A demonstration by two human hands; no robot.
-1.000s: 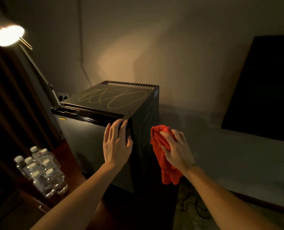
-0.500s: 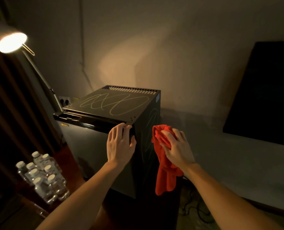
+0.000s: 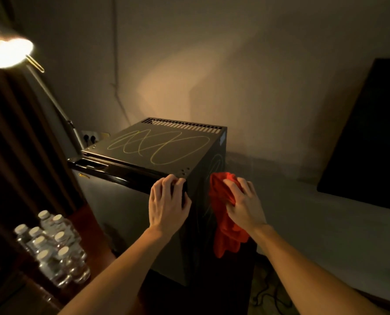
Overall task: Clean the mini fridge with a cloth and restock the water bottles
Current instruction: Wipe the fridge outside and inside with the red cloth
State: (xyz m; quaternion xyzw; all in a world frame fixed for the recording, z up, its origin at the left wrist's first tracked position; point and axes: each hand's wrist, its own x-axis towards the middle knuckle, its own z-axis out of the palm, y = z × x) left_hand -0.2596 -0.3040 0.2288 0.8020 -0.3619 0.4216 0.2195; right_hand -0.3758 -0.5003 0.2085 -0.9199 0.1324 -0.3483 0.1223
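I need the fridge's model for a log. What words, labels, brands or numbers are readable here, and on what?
None can be read.
Mini fridge: a small yellow mark on the door front, too small and dim to read.
Mini fridge: a pale sticker at the top rear corner of its side, blurred.
Mini fridge top: yellow scribbled loops, not letters.
Water bottles: labels unreadable.
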